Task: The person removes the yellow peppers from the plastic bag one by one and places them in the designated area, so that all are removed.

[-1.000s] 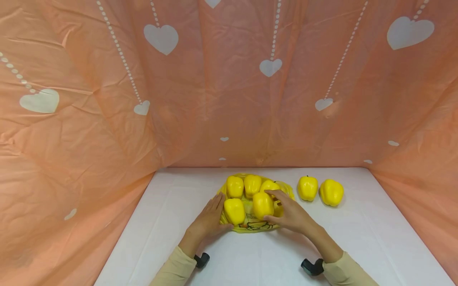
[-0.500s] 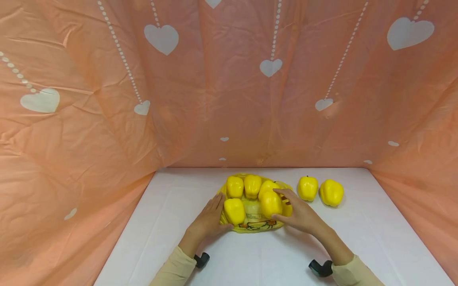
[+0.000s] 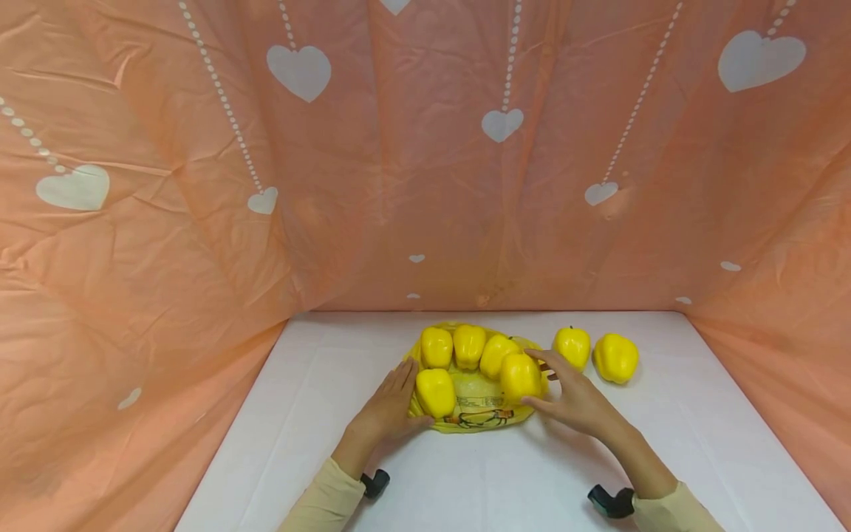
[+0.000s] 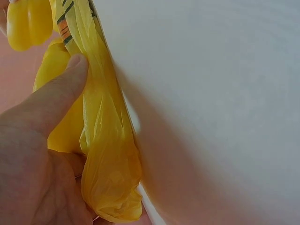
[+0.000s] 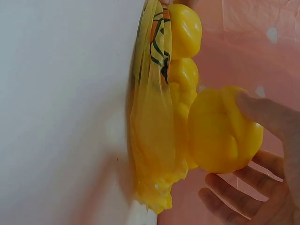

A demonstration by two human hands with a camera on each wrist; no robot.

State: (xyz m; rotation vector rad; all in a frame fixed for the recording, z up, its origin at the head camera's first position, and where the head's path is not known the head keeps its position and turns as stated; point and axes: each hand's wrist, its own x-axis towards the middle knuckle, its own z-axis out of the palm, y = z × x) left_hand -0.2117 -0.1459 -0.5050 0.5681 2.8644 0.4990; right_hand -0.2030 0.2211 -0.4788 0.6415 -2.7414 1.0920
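A yellow plastic bag (image 3: 475,403) lies spread on the white table, with several yellow bell peppers (image 3: 436,394) on it. My left hand (image 3: 387,408) rests along the bag's left edge, fingers straight and together. In the left wrist view its thumb (image 4: 61,91) lies against the bag (image 4: 105,154), beside a pepper. My right hand (image 3: 575,399) grips another yellow bell pepper (image 3: 521,377) above the bag's right side. In the right wrist view the thumb presses this held pepper (image 5: 222,131), with the lower fingers spread apart below it.
Two more yellow bell peppers, one (image 3: 572,349) nearer the bag and one (image 3: 616,358) farther right, stand on the white table (image 3: 665,443). An orange curtain (image 3: 439,185) with white hearts encloses the back and sides.
My right hand has moved to the right with the bell pepper, from the middle of the bag to its right side. The left hand stays still at the bag's edge.
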